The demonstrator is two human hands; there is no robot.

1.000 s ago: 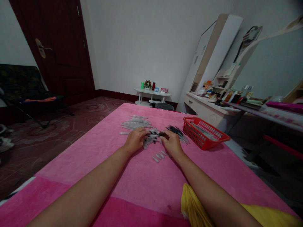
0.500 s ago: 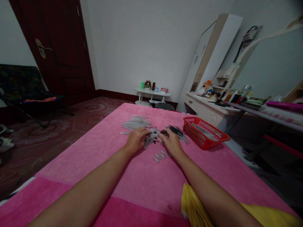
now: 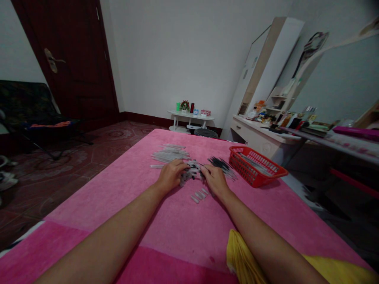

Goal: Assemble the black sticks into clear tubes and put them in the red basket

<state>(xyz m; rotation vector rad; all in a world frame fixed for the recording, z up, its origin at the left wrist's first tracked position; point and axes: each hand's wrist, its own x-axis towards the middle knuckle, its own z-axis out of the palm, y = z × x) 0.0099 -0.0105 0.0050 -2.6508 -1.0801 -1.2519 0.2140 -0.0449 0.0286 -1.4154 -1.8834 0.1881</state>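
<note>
My left hand (image 3: 172,174) is closed at the left side of a heap of small clear-white and black pieces (image 3: 192,167), which look like pen parts. Across the heap, my right hand (image 3: 215,178) has its thumb and fingers pinched together; what either hand grips is too small to name. Beyond my left hand lies a pile of long pale tubes (image 3: 170,153), much like pen barrels. Thin dark-ended sticks, like pen refills (image 3: 222,165), fan out beside my right hand. Several short clear caps (image 3: 199,195) lie in a row nearer to me.
A red plastic basket (image 3: 256,165) with long pale sticks in it stands at the right on the pink cloth (image 3: 166,236). Yellow fabric (image 3: 244,256) lies under my right forearm. A cluttered dressing table (image 3: 263,132) is farther right, and a low white stand (image 3: 189,117) is behind.
My right hand's fingertips have shifted slightly to the right, away from the middle of the heap. My left hand stays almost in place.
</note>
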